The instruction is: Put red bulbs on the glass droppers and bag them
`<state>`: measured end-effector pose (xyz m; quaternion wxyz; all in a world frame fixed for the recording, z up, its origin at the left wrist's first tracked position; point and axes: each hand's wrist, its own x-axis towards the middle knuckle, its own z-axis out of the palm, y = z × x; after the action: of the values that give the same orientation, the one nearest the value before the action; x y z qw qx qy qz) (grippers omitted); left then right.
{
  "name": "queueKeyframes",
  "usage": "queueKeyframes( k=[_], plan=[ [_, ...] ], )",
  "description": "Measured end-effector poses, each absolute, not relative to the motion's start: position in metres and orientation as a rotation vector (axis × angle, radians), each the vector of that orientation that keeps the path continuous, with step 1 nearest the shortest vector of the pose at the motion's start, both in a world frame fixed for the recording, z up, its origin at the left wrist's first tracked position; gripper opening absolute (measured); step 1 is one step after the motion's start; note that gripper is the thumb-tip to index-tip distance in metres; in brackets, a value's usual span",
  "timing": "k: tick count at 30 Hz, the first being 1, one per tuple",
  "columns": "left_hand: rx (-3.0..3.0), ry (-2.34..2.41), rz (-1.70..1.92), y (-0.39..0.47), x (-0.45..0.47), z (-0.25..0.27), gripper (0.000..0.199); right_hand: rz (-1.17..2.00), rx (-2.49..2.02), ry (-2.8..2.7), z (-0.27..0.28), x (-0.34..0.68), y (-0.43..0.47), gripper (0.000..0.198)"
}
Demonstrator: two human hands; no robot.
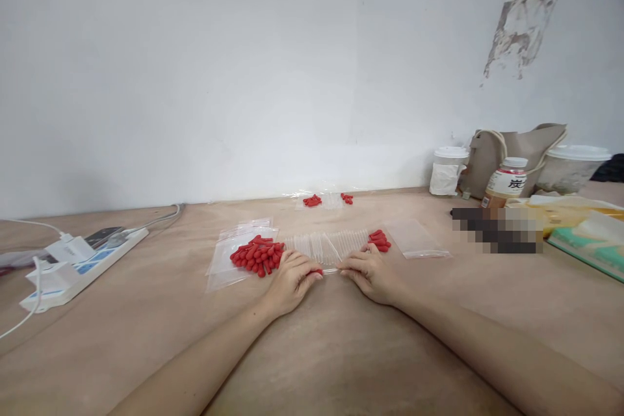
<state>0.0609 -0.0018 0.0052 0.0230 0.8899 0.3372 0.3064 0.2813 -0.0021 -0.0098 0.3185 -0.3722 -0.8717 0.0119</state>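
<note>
One small red rubbery bulb [320, 272] and one slim clear tube [331, 270], lined up between two hands

Head view: the bare left hand [291, 279] is closed on the bulb, which peeks out past the thumb and fingertips. The bare right hand [368, 273] has its fingertips pinched together at the tube's right end. The tube lies just above the light wooden table [312, 357], its long axis running side to side, so its left end points straight at the bulb; the left hand is nearer that end. Whether the two pieces touch or already fit together is too small to tell.

Beyond the fingers lies a row of loose clear slim tubes [312, 248], mostly pointing away from the person. A large heap of red rubbery bulbs [256, 256] sits beside the left hand on flat clear plastic bags [220, 265]; a smaller red heap [379, 241] is just past the right hand, next to another clear zip bag [420, 239].
</note>
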Motion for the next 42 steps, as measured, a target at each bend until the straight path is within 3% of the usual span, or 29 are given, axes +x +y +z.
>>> queueKeyframes(
  k=[17,36,42],
  plan=[
    [2.917,1.078,0.858,-0.004,0.061,0.005,0.019,-0.242,-0.992,-2.326,-0.009,0.279,-0.009,0.023],
    [2.975,1.003,0.808,-0.004,0.066,0.005,0.014,-0.132,-1.079,-2.363,-0.009,0.266,-0.011,0.022],
    [2.919,1.139,0.916,-0.005,0.063,0.004,0.015,-0.393,-0.960,-2.379,-0.002,0.269,-0.011,0.021]
  ],
)
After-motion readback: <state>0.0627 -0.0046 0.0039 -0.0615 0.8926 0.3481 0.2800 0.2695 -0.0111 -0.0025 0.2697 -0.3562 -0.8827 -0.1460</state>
